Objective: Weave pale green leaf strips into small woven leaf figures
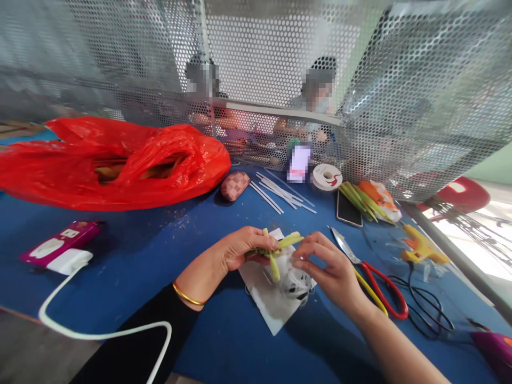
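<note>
My left hand (254, 246) is closed around a small bundle of yellow-green leaf-like strips (288, 241). One strip points right toward my other hand, and another hangs down below the fingers. My right hand (325, 261) is in a pinch close to the strip's right end; what is between its fingertips is too small to make out. Just beneath the fingertips sits a loose tangle of pale, clear thread (296, 282). White paper (269, 305) lies under the tangle on the blue table (216, 325).
Red-handled scissors (378, 277) and a yellow glue gun (424, 246) lie at right. Behind are white sticks (280, 191), a ribbon spool (327, 177), a phone (349, 209) and green strips (360, 200). A red plastic bag (184, 181) fills the back left. A white cable (96, 336) crosses my left forearm.
</note>
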Demonstrator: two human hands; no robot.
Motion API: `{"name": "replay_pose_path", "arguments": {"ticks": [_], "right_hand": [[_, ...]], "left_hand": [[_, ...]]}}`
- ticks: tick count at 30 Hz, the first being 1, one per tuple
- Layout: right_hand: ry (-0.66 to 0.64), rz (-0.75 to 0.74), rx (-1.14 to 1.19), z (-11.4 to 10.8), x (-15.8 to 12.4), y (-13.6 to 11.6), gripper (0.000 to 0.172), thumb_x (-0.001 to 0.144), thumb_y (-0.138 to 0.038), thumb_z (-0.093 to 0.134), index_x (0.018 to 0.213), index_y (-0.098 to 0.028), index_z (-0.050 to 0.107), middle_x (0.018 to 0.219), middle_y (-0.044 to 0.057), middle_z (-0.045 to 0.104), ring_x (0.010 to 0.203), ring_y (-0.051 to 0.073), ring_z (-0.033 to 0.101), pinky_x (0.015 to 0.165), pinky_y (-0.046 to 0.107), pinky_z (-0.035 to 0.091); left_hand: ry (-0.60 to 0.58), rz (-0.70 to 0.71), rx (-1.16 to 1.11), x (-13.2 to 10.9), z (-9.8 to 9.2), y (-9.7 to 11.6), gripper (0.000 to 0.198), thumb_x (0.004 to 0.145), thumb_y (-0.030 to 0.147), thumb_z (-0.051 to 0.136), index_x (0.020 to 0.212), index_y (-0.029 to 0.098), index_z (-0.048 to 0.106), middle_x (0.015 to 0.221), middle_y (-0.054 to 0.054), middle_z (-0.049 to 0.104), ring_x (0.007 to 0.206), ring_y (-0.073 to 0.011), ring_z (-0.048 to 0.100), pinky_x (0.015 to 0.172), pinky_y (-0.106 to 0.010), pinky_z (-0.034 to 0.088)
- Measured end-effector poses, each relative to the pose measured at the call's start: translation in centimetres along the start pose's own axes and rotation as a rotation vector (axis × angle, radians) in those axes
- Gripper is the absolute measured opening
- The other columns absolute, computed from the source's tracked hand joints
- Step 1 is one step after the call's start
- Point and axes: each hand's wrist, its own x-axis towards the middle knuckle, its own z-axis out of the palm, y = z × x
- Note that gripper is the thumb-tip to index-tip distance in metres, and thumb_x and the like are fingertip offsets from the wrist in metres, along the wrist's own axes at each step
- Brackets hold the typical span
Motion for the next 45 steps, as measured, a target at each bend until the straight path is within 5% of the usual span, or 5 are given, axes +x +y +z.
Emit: {"name": "replay_pose_path", "arguments": {"ticks": [12,22,28,34,45], "right_hand": [[-0.236,0.010,-0.237,-0.1,0.2,-1.6,0.015,0.092,-0.011,0.053,0.080,-0.020,0.054,0.083,0.002,0.057,0.075,0.017,0.053,0.071,0.031,0.038],[-0.503,-0.029,-0.202,-1.8,0.6,-2.6,0.020,0.095,-0.008,0.044,0.080,-0.020,0.049,0.084,0.002,0.056,0.076,0.016,0.051,0.070,0.030,0.037],[-0.382,0.040,-0.357,-0.4,-0.2,-3.5,0.012,0.086,-0.014,0.063,0.082,-0.020,0.053,0.086,0.003,0.058,0.074,0.018,0.054,0.067,0.031,0.038],[-0.299,-0.085,-0.625,1.2,-1.1,-3.9,0.017,0.082,-0.011,0.066,0.076,-0.020,0.053,0.077,0.002,0.058,0.064,0.019,0.055,0.061,0.033,0.038],[-0.200,0.017,-0.481,1.5,-1.5,-3.6,0.012,0.090,-0.012,0.051,0.084,-0.021,0.055,0.085,0.005,0.059,0.069,0.018,0.056,0.062,0.029,0.046]], "left_hand": [[0.012,0.025,0.080,-0.2,0.4,0.0,0.028,0.048,0.030,0.086,0.066,0.014,0.072,0.066,-0.001,0.065,0.063,-0.0128,0.059,0.058,-0.025,0.050],[-0.005,0.062,0.132,-0.3,0.6,-0.3,0.021,0.053,0.027,0.084,0.065,0.014,0.073,0.065,-0.001,0.066,0.060,-0.0119,0.059,0.058,-0.025,0.051],[0.026,0.052,0.096,-0.3,0.7,-0.2,0.021,0.053,0.026,0.084,0.066,0.014,0.073,0.068,-0.003,0.067,0.062,-0.0128,0.059,0.057,-0.025,0.050],[0.044,0.075,0.100,-0.4,0.9,-0.2,0.022,0.053,0.027,0.084,0.065,0.013,0.072,0.067,-0.003,0.066,0.062,-0.0124,0.058,0.058,-0.025,0.050],[0.029,0.062,0.079,-0.3,0.8,-0.2,0.025,0.052,0.028,0.086,0.062,0.014,0.069,0.069,-0.003,0.068,0.064,-0.0130,0.059,0.058,-0.025,0.050]]}}
